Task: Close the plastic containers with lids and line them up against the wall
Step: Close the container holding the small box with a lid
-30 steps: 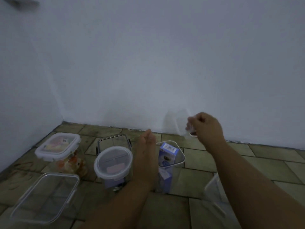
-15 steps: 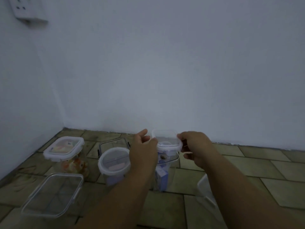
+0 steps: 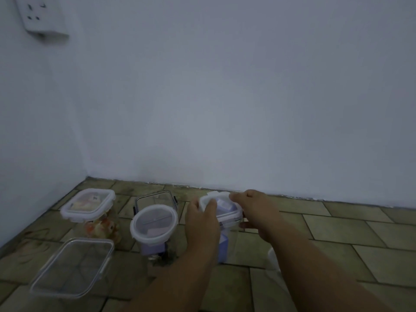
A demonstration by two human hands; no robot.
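The step in hand is seating a lid [image 3: 221,208] on the tall container [image 3: 227,242], which stands on the tiled floor [image 3: 337,233] in the middle of the group, a little short of the wall [image 3: 247,109]. The left hand [image 3: 201,221] curls over the lid's left edge with its thumb on top. The right hand [image 3: 254,212] grips the right edge, fingers bent round it. The lid looks slightly raised at its far side, so I judge it is not yet snapped down. The next move likely calls for even downward pressure on both sides, then closing any clips, which I cannot make out here.

Inside the tall container stands a blue carton [image 3: 223,243]. To the left, the round-lidded container [image 3: 154,222] holds something pale purple and looks closed. Just beyond it sits a wire-bail frame [image 3: 156,198] of another clear vessel, whose contents I cannot tell. Far left, the square-lidded container [image 3: 87,207] holds orange and white items. Near left lies a flat rectangular container [image 3: 72,266], clear and apparently holding nothing. A clear plastic piece [image 3: 273,258] shows beside the right forearm, mostly hidden. None of the containers touches the wall yet.
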